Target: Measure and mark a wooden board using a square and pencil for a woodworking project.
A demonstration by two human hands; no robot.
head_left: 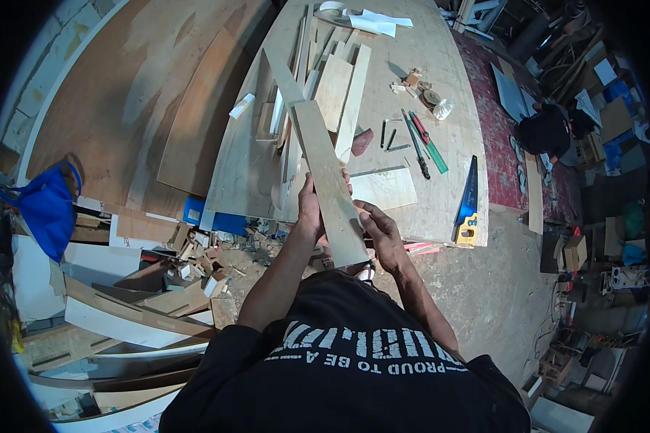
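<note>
A long, pale wooden board [326,169] slants over the near edge of the worktable, its near end toward my body. My left hand [310,209] grips its left edge, with the fingers passing underneath and the tips showing on the far side. At the right edge, nearer the lower end, my right hand [382,234] is closed with thumb and fingertips against the wood. A narrower wooden strip [281,78] sticks out beyond the board's far end; whether the two touch is unclear. Beside the right hand lies a flat wooden panel [384,187] on the table.
Wooden strips [354,97] lie stacked on the worktable [440,72]. To the right are a green-and-red cutter [429,144], dark pens, a roll of tape [442,109] and a handsaw [467,206]. Offcuts [195,263] litter the floor at left. Another person [545,133] crouches at far right.
</note>
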